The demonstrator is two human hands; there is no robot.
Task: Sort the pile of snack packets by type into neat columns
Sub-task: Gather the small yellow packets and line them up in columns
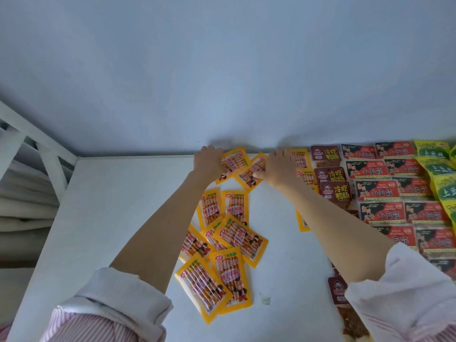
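Observation:
Both my hands reach to the far edge of the white table (98,218), by the wall. My left hand (208,160) lies flat on the left end of a tilted yellow snack packet (237,160). My right hand (278,166) lies flat beside it, its thumb pressing a second tilted yellow packet (251,176). A loose pile of several yellow packets (222,245) lies between my forearms. Right of my right hand, a column of yellow packets (302,159) is partly hidden by the arm.
Sorted columns fill the table's right side: dark red packets (334,191), two columns of red-and-black packets (377,191), and green-yellow packets (434,154) at the edge of view. More dark red packets (338,290) lie near my right sleeve. A white bed frame (37,144) stands at left.

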